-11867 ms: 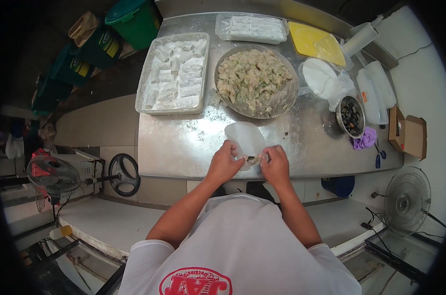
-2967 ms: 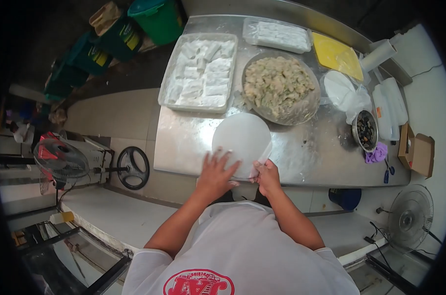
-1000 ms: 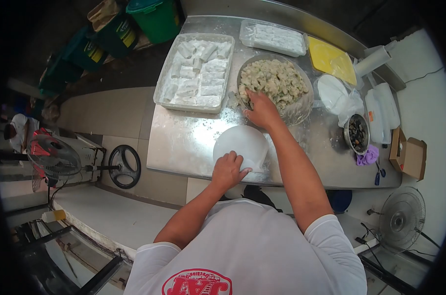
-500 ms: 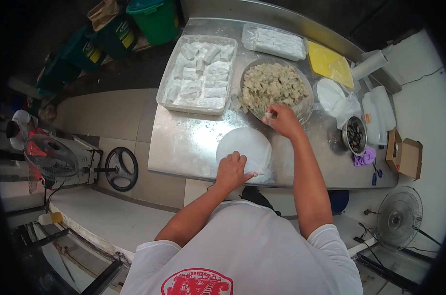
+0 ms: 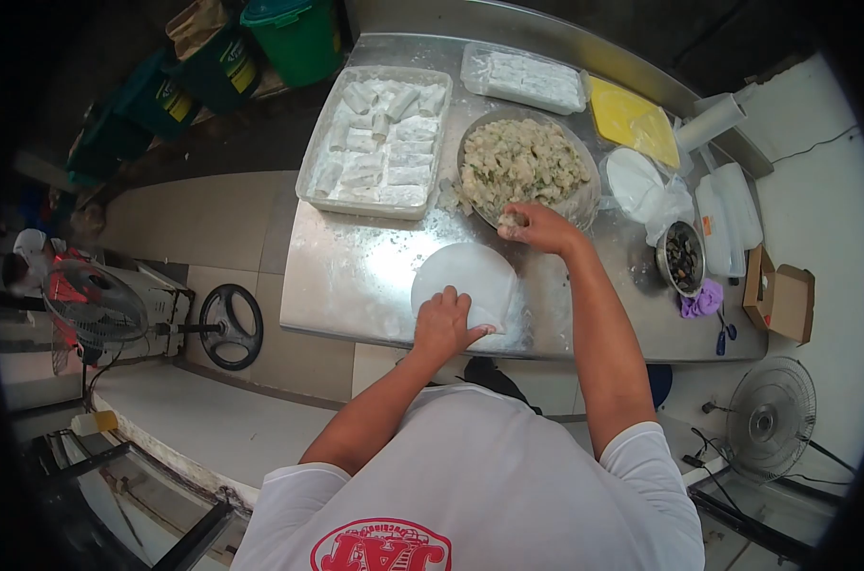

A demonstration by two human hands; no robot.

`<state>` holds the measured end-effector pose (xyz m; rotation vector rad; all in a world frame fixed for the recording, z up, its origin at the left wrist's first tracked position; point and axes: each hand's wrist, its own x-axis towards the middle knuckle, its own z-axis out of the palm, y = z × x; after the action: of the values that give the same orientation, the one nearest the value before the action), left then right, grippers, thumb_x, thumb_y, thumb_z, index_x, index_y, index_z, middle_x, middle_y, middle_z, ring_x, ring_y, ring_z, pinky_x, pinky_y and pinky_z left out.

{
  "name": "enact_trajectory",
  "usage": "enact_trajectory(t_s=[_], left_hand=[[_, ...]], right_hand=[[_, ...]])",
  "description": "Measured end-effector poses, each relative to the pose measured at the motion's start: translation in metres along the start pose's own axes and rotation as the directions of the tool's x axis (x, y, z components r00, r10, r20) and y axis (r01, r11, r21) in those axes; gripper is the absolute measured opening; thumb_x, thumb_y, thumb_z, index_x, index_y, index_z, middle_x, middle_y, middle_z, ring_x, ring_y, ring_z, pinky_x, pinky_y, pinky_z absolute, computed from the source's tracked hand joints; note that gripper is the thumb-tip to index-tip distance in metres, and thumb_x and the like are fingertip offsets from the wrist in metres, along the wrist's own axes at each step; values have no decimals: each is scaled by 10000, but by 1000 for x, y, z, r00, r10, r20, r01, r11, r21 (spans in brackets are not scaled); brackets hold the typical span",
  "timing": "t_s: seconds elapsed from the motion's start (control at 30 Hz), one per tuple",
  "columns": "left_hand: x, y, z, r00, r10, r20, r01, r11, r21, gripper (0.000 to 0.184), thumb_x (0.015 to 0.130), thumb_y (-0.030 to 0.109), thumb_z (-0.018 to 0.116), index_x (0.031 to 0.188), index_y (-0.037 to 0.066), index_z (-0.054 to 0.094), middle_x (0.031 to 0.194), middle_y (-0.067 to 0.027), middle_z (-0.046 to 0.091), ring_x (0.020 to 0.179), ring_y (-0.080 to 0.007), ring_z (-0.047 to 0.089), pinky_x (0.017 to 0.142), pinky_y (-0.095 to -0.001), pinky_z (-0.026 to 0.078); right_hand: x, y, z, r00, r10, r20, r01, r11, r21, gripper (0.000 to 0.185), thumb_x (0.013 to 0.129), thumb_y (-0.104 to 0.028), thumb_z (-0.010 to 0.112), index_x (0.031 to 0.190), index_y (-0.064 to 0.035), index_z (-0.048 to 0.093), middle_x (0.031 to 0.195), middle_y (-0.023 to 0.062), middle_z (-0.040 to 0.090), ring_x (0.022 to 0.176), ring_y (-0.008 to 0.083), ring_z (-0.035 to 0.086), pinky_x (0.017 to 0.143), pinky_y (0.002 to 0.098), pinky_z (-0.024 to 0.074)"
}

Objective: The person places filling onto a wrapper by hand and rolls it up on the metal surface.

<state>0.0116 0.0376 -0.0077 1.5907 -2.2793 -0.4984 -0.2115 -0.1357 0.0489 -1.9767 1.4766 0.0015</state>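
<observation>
On the steel table lies a round white wrapper sheet, with my left hand resting on its lower edge, fingers spread. My right hand is closed round a small lump of the chunky pale filling, at the front rim of the large round bowl. The filling, pale with green bits, is heaped in that bowl. Left of it stands a tray of white-floured rolls in rows, a few lying on top of others.
A lidded container of floured pieces, a yellow board and a white roll are at the back. Rightward are a small metal bowl, purple cloth and cardboard box. A person is at far left.
My right hand has gone from the sheet to the filling bowl, dipped in, and closed on a lump at the front rim. My left hand has stayed on the sheet.
</observation>
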Motion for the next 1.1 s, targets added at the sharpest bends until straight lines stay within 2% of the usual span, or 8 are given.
enact_trajectory(t_s=[0.03,0.23,0.57,0.63,0.73,0.87,0.97,1.1], left_hand=[[-1,-1,0,1000,6,-12,-6,1000,-12,596,712,561,820,894,31,616,914,-125,549,806,-295,613,696,-421,512],[-1,-1,4,999,25,-28,-25,1000,-16,611,703,574,820,884,30,609,903,-126,547,805,-297,609,700,-425,508],[-6,-12,-5,998,48,-51,-55,988,-144,613,693,520,848,974,34,603,951,-140,560,823,-334,625,715,-435,521],[-9,-22,-6,999,32,-35,-40,970,-239,583,702,451,863,1011,35,594,990,-146,571,855,-342,634,738,-438,526],[-12,-40,-11,1000,7,30,6,918,-397,538,728,304,867,1100,39,582,1059,-148,588,901,-342,648,772,-433,535],[-9,-52,-20,996,76,43,-35,797,-603,472,774,128,807,1191,42,603,1074,-154,604,906,-335,653,792,-416,540],[-5,-56,-30,983,127,131,-20,786,-618,422,786,101,783,1180,50,639,1023,-150,615,890,-336,649,790,-408,540],[-4,-59,-16,987,150,60,-88,809,-582,357,792,88,770,1130,51,664,995,-145,625,888,-347,649,795,-413,538]], right_hand=[[1,3,5,986,-50,-162,43,998,-47,639,871,-452,713,1363,-59,605,1351,259,594,1259,398,561,1070,438,435],[3,-8,-3,995,-96,-10,96,995,-37,399,930,-280,640,1265,-65,663,1267,211,650,1151,386,615,972,443,485],[-64,-53,23,927,-208,-313,214,977,-16,407,828,-52,714,1230,-48,650,1091,181,684,995,329,667,882,386,517],[-84,-77,50,944,-86,-318,240,841,485,393,819,-46,720,1199,-42,622,1073,182,683,972,351,664,842,388,526],[-99,-92,97,986,63,-154,48,779,625,343,807,-30,702,1129,-33,584,1012,183,671,983,393,649,879,421,517],[-94,-63,149,966,-130,-225,179,961,211,375,781,-1,713,1133,-9,586,1076,180,621,1023,389,627,878,424,525],[-103,-69,151,892,-198,-407,316,916,246,419,764,36,704,1167,-8,600,1141,182,606,1054,394,609,901,430,524],[-110,-60,165,875,-217,-434,327,924,197,416,759,70,682,1163,-5,620,1133,167,615,1072,385,601,922,430,524]])
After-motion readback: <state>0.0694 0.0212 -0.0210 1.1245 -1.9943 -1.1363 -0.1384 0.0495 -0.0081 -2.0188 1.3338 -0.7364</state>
